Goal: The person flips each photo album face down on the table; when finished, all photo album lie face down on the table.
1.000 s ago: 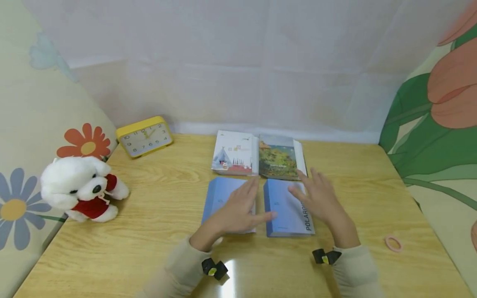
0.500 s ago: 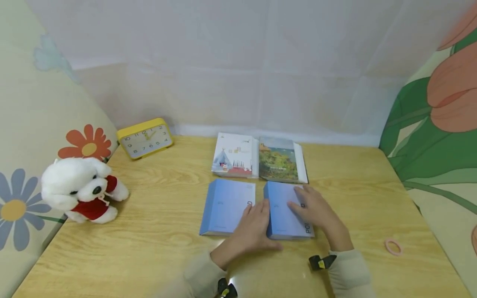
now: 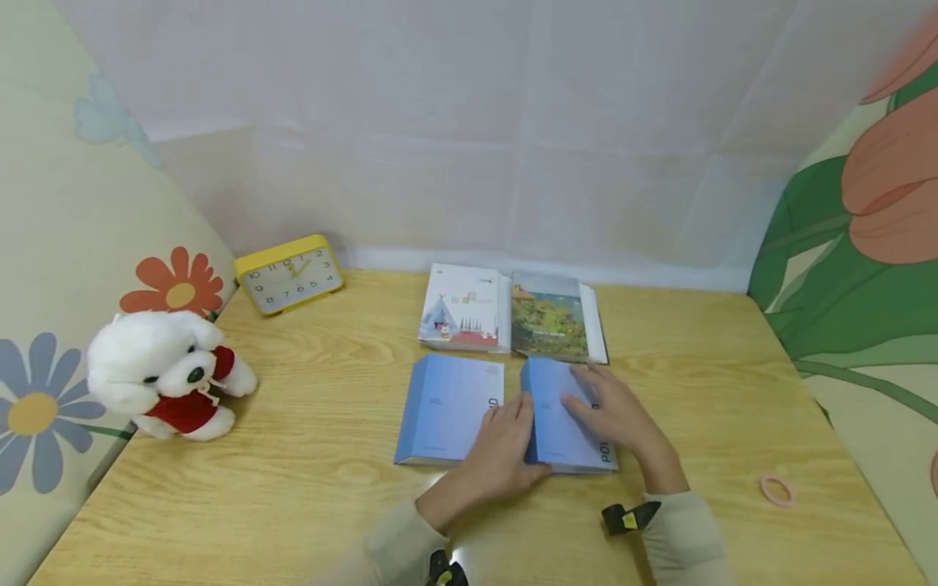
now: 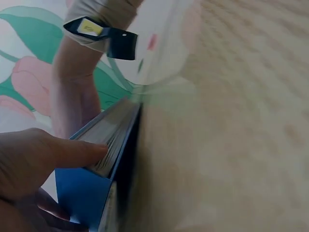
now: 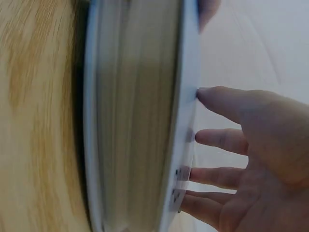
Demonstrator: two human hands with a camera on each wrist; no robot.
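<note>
Two blue photo albums with dark lettering lie side by side on the table. At the near left corner of the right-hand photo album (image 3: 558, 419) is my left hand (image 3: 497, 456). In the left wrist view its thumb (image 4: 79, 152) presses the page edges, while the other fingers lie along the blue spine (image 4: 82, 191). My right hand (image 3: 614, 415) touches the same album's cover with spread, nearly straight fingers (image 5: 219, 141), the palm off to the side. Left of it lies the other blue photo album (image 3: 454, 407), close beside my left hand.
Behind the blue albums lie a white album with a tent picture (image 3: 462, 305) and one with a landscape cover (image 3: 548, 317). A yellow clock (image 3: 289, 277) and white plush dog (image 3: 172, 374) stand at left. A pink ring (image 3: 777, 490) lies at right on the wooden table (image 3: 315, 456).
Both hands have come down from above the two blue albums onto the right one. My left hand has moved right and nearer, uncovering most of the left album.
</note>
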